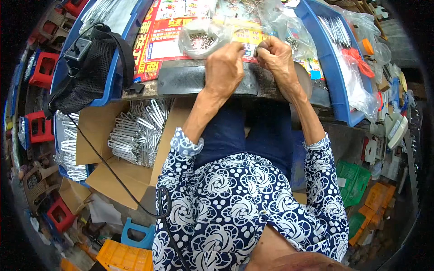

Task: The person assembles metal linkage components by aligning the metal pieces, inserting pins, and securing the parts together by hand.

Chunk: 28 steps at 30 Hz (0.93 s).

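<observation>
My left hand (224, 67) is raised over the near edge of the workbench, its fingers curled and pinched together. What it grips, if anything, is too small to make out. A short gap to the right, my right hand (276, 58) is also closed, thumb against the fingers, with a small dark piece partly showing at the fingertips. Just beyond my left hand stands an open clear plastic bag (186, 45) with small metal parts (204, 41) in it. Another clear bag (304, 34) of small metal pieces lies beyond my right hand.
Blue trays hold thin metal rods, one left (118, 77) and one right (337, 86). A black mesh pouch (90, 74) hangs over the left tray. Below it, a cardboard box (92, 135) holds many metal pieces (138, 135). Printed red and yellow sheets (165, 34) cover the bench.
</observation>
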Motion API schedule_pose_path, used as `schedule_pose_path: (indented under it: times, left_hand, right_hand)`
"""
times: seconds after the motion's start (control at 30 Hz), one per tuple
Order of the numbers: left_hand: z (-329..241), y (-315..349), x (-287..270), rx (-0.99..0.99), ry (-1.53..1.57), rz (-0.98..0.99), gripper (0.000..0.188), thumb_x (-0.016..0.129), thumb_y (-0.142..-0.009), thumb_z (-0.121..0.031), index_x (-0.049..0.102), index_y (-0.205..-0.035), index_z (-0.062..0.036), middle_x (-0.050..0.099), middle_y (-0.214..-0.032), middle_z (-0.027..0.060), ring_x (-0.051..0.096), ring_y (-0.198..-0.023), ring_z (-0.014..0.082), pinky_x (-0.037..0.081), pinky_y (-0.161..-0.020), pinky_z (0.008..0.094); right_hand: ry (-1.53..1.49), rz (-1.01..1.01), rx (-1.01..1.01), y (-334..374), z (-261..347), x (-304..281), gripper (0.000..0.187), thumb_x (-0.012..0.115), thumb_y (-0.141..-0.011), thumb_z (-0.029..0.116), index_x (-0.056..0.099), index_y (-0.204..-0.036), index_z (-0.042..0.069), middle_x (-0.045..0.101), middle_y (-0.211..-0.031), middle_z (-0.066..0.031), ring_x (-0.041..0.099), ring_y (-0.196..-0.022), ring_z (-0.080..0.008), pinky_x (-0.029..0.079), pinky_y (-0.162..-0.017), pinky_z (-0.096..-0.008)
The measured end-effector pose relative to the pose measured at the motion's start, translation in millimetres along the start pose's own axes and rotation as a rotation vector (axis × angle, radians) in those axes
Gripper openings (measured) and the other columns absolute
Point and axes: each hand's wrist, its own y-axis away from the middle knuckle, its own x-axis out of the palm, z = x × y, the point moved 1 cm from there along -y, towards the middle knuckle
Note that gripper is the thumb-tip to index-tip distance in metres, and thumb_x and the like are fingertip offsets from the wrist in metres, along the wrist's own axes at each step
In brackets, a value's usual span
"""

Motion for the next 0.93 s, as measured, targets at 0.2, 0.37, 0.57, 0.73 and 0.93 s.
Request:
schedule_pose_path:
  times: [0.2, 0.37, 0.57, 0.73, 0.93]
  left_hand:
    - [28.7, -8.0, -57.8, -0.072, -0.153, -0.216, 0.013, 0.049, -0.070, 0.000, 0.058, -0.078, 0.0000, 0.059, -0.075, 0.0167, 0.058, -0.068, 0.0306, 0.045, -0.061, 0.0373]
    - [41.0, -19.7, -62.9, 0.002, -0.349, -0.078, 0.010, 0.052, -0.069, -0.001, 0.059, -0.075, -0.0009, 0.057, -0.075, 0.0146, 0.054, -0.074, 0.0287, 0.043, -0.069, 0.0371]
    - [44.1, -27.2, -46.3, -0.033, -0.664, 0.121, 0.011, 0.063, -0.066, -0.011, 0.065, -0.076, -0.0079, 0.055, -0.080, 0.0094, 0.049, -0.083, 0.0268, 0.037, -0.075, 0.0385]
    - [43.6, -23.4, -42.8, -0.026, -0.742, 0.137, 0.011, 0.065, -0.066, -0.013, 0.066, -0.076, -0.0106, 0.055, -0.083, 0.0068, 0.050, -0.084, 0.0248, 0.036, -0.074, 0.0420]
    - [35.3, -26.8, -39.9, -0.073, -0.765, 0.225, 0.013, 0.066, -0.066, -0.019, 0.066, -0.077, -0.0129, 0.054, -0.088, 0.0051, 0.049, -0.092, 0.0239, 0.035, -0.075, 0.0461]
  right_hand:
    - [-0.145, 0.036, 0.123, 11.0, 18.6, 1.7, 0.006, 0.051, -0.073, 0.002, 0.048, -0.068, 0.003, 0.050, -0.058, -0.0013, 0.044, -0.049, -0.0042, 0.031, -0.042, -0.0166]
    - [-0.235, 0.066, 0.073, 17.7, 13.7, -1.2, 0.003, 0.053, -0.072, 0.003, 0.051, -0.069, 0.001, 0.053, -0.060, -0.0028, 0.044, -0.047, -0.0049, 0.033, -0.042, -0.0170]
    - [-0.384, 0.066, 0.130, 30.4, 13.6, 3.7, 0.003, 0.053, -0.070, 0.001, 0.052, -0.072, -0.001, 0.056, -0.064, -0.0070, 0.046, -0.047, -0.0068, 0.035, -0.044, -0.0176]
    - [-0.440, 0.075, 0.115, 37.0, 9.7, 5.1, 0.003, 0.053, -0.070, 0.001, 0.051, -0.072, -0.001, 0.056, -0.064, -0.0074, 0.046, -0.047, -0.0067, 0.035, -0.043, -0.0174]
    - [-0.389, 0.074, 0.106, 39.6, 9.1, 8.3, 0.002, 0.051, -0.071, 0.000, 0.052, -0.073, -0.002, 0.057, -0.065, -0.0081, 0.046, -0.047, -0.0073, 0.036, -0.042, -0.0182]
